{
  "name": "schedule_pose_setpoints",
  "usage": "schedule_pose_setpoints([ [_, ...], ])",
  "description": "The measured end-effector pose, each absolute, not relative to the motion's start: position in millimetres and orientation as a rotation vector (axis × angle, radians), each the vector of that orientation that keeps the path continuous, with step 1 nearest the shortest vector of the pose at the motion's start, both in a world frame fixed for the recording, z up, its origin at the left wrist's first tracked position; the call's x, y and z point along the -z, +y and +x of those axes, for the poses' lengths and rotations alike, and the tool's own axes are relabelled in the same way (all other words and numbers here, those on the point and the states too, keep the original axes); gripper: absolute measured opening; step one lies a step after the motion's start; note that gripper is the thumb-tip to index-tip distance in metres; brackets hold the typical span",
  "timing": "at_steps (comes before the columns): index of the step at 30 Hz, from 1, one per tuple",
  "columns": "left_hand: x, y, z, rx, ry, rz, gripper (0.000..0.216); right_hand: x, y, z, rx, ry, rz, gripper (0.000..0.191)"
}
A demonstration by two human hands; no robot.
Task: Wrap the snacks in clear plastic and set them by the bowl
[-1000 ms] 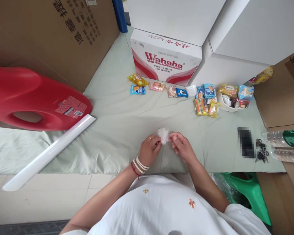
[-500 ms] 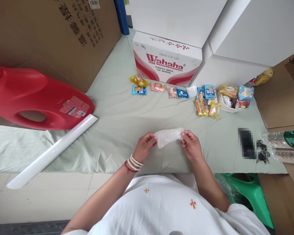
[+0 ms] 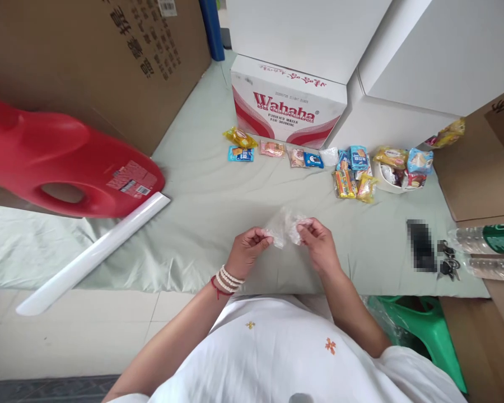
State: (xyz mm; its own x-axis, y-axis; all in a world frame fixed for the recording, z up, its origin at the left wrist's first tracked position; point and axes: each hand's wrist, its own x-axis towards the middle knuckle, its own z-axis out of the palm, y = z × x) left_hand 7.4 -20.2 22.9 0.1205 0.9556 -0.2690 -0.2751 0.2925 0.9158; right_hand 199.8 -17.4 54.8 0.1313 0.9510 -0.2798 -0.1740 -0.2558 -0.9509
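A crumpled, see-through plastic bag (image 3: pixel 282 219) is held above the front of the cloth-covered table (image 3: pixel 201 224). My left hand (image 3: pixel 248 252) pinches its left end between thumb and fingers. At the other end, my right hand (image 3: pixel 318 242) has the bag's edge bunched in its fingertips. The middle of the bag is folded and slack, and nothing can be made out inside it. Beyond my hands, a row of wrapped snacks (image 3: pixel 272 148) lies along the foot of a white and red water carton (image 3: pixel 288 106).
A white bowl (image 3: pixel 388 182) of wrapped snacks stands at the right, with more packets (image 3: pixel 345 183) beside it. A blurred dark rectangle (image 3: pixel 421 246), keys (image 3: pixel 448 266) and bottles (image 3: pixel 470 240) lie at far right. On the left are a red jug (image 3: pixel 88 162) and a white tube (image 3: pixel 96 252).
My right hand has moved left, towards my left hand. The plastic bag, stretched flat between them before, is now crumpled and folded in the middle.
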Motion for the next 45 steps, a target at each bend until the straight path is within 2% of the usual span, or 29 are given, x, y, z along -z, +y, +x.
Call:
schedule_pose_setpoints([
  [4,-22.4,-17.8,-4.8,-1.116,1.015,0.581,0.037,-50.5,-15.7,218.3,-1.379,-0.554,-1.324,0.038],
  [7,-26.3,-15.5,-9.6,-1.104,0.960,0.557,0.036,-42.8,-24.9,236.0,-1.332,-0.559,-1.439,0.042],
  [11,-30.4,-14.9,-5.9,-1.047,0.970,0.735,0.033,-40.2,-43.3,250.0,-0.727,-0.748,-1.743,0.044],
  [13,-32.1,-16.4,-0.5,-1.001,0.992,0.874,0.032,-47.9,-49.5,244.4,-0.613,-0.912,-1.740,0.036],
  [17,-36.6,-21.0,11.2,-0.948,0.996,1.030,0.030,-66.3,-47.5,209.4,-1.066,-1.402,-1.467,0.026],
  [19,-37.3,-22.8,14.0,-0.952,1.015,1.051,0.028,-67.3,-41.1,194.1,-1.160,-1.480,-1.369,0.018],
  [21,-35.6,-24.1,13.3,-0.975,1.063,1.026,0.026,-61.3,-35.0,188.5,-1.187,-1.341,-1.361,0.015],
  [25,-28.1,-27.2,5.4,-1.000,1.156,0.809,0.026,-42.0,-35.3,200.1,-1.274,-0.944,-1.358,0.020],
  [28,-24.7,-29.1,0.7,-0.926,1.114,0.661,0.033,-34.1,-47.8,211.2,-1.343,-0.944,-1.325,0.021],
  [33,-28.3,-21.1,5.5,-0.797,1.233,0.727,0.054,-30.9,-69.8,219.5,-1.375,-1.121,-1.304,0.017],
  [39,-32.6,-16.6,18.8,-0.784,1.272,1.189,0.035,-31.6,-77.1,224.6,-1.213,-1.400,-1.296,0.012],
  [42,-25.4,-20.1,22.1,-0.878,1.247,1.015,0.033,-33.0,-80.1,227.7,-1.150,-1.293,-1.378,0.015],
  [45,-18.1,-23.6,22.7,-0.949,1.224,0.806,0.035,-30.8,-87.1,233.9,-1.258,-0.950,-1.521,0.025],
])
